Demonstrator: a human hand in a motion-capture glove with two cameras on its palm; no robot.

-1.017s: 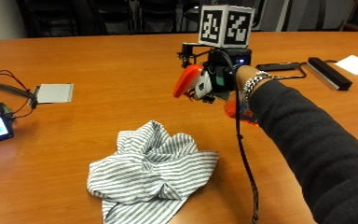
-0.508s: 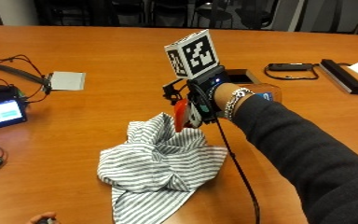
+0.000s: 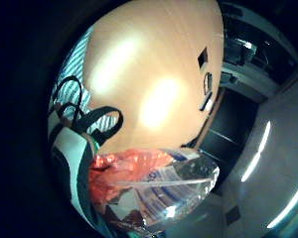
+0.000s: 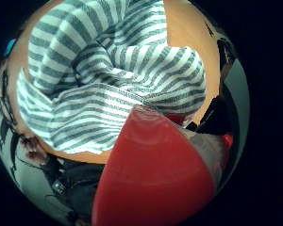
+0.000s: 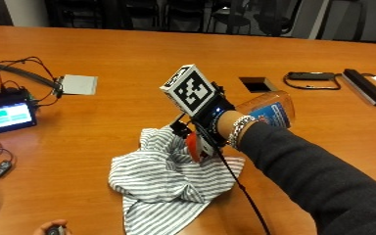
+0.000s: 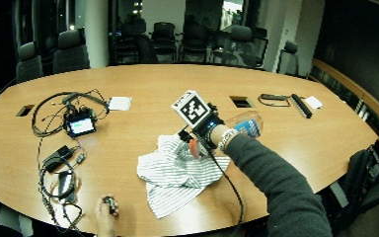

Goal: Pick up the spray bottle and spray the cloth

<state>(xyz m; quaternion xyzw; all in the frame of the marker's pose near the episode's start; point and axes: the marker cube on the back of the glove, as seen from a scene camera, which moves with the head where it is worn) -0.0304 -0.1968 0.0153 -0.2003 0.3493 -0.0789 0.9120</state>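
Note:
My gloved right hand [image 5: 209, 123] grips the spray bottle, which lies tipped over. Its clear body with a blue label [image 5: 270, 109] points toward the back right, and its orange spray head [image 5: 192, 145] points down just above the cloth. The grey-and-white striped cloth [image 5: 168, 181] lies crumpled on the wooden table near the front edge. In the thumb side palm view the orange head [image 4: 155, 179] hangs close over the striped cloth [image 4: 113, 70]. The little finger side palm view shows the clear body [image 3: 169, 186] against the palm. The wide view shows the hand [image 6: 206, 129] over the cloth [image 6: 173, 173].
A small lit screen [image 5: 7, 116] with cables sits at the left, with a white pad [image 5: 79, 84] behind it. At the back right are a table cutout [image 5: 256, 83], a black strap [image 5: 312, 76] and a black bar [image 5: 366, 86]. A bare hand [image 5: 51, 228] rests at the front edge.
The hand has carried the bottle from behind and right of the cloth to over it. The bottle has tipped so that the orange head now points down at the cloth.

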